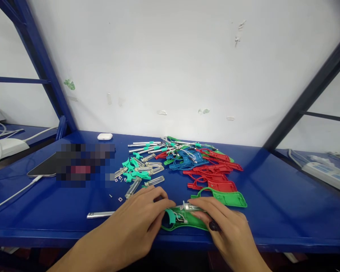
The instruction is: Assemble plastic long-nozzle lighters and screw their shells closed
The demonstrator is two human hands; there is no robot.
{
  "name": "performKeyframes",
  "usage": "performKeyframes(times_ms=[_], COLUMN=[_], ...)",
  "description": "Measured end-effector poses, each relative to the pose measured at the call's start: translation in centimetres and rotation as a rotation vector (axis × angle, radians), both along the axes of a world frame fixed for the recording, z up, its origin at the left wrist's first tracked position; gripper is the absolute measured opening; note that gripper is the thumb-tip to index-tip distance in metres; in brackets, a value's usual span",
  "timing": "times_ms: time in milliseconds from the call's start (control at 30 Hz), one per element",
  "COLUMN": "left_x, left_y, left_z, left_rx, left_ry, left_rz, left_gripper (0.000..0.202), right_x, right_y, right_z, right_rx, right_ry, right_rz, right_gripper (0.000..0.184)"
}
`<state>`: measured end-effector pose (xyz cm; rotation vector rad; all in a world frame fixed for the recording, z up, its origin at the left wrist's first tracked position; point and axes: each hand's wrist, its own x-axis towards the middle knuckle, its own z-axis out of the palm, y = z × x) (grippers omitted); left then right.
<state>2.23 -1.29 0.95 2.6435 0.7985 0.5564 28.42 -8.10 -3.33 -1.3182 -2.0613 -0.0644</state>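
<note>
Near the front edge lies a green lighter casing half [194, 221], its inner side facing up. A teal trigger [170, 217] and thin white wires sit inside it, and a silver metal tube [100, 215] sticks out to the left beyond my wrist. My left hand [138, 217] grips the casing's left part, fingers closed over the top near the trigger. Between thumb and fingers of my right hand [229, 226] is a clear plastic fuel tank [192, 207], tilted over the casing's upper edge. My right fingers cover its far end. A small dark round thing [214, 226] shows by my right fingers.
Behind my hands lie loose clear tanks [155, 181], teal triggers [141, 175], metal tubes with wires [144, 143], and blue [188, 160], red [222, 186] and green casing halves [232, 198]. A phone [44, 166] with a cable and a white earphone case [105, 136] are at left.
</note>
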Motion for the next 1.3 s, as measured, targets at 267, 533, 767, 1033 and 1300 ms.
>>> performKeyframes(times_ms=[267, 533, 767, 1033, 1300], left_x=[2.3, 2.7, 2.4, 1.8, 2.2], left_y=[0.4, 0.3, 0.4, 0.6, 0.3], left_z=[-2.0, -2.6, -2.6, -3.3, -2.6], left_rx=[-0.036, 0.099, 0.067, 0.055, 0.307], left_ry=[-0.193, -0.162, -0.201, -0.274, -0.340], left_rz=[0.028, -0.022, 0.000, 0.026, 0.074], left_gripper=[0.023, 0.028, 0.031, 0.023, 0.031], right_x=[0.3, 0.6, 1.0, 0.3, -1.3], right_y=[0.3, 0.0, 0.0, 0.5, 1.1], right_z=[-0.8, -1.7, -1.6, 0.3, 1.9], right_rx=[0.123, 0.157, 0.219, 0.372, 0.331], right_ry=[0.014, 0.049, 0.093, 0.099, 0.069], right_rz=[-0.007, -0.047, -0.041, -0.111, -0.021], right_gripper=[0.040, 0.063, 0.054, 0.029, 0.030])
